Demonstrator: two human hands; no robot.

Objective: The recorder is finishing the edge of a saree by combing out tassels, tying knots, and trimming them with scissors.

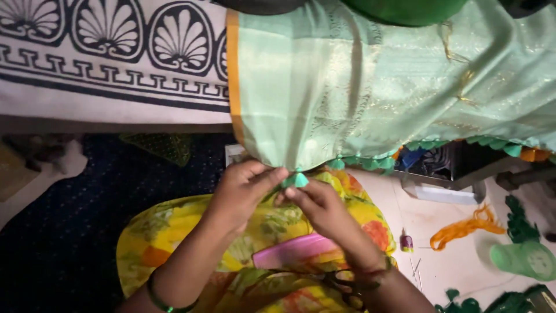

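Yellow floral cloth (174,232) is covering the lap at the bottom of the view, w/ a pink comb (292,250) and dark scissors (347,285) lying on it. Just above, both hands are meeting at the lower edge of a pale green sari (347,87): the left hand (243,188) is pinching a small teal tassel (295,179) btwn thumb and fingertips, fingers closed on it, while the right hand (321,208) is pressing its fingertips against the same tassel from the other side, also closed. The tassel is hanging at the hem's lowest point, right over the lap. A green bangle (159,301) is sitting on the left wrist. To the right, on the light floor, an orange thread bundle (463,227), a small purple spool (406,242) and a green cone of thread (524,259) are lying well apart from the hands. More teal tassels (370,163) are lining the hem toward the right. Farther back, the sari is draping over a white sheet w/ black shell-pattern border (116,35); its orange edge stripe (233,75) is running down the left side.
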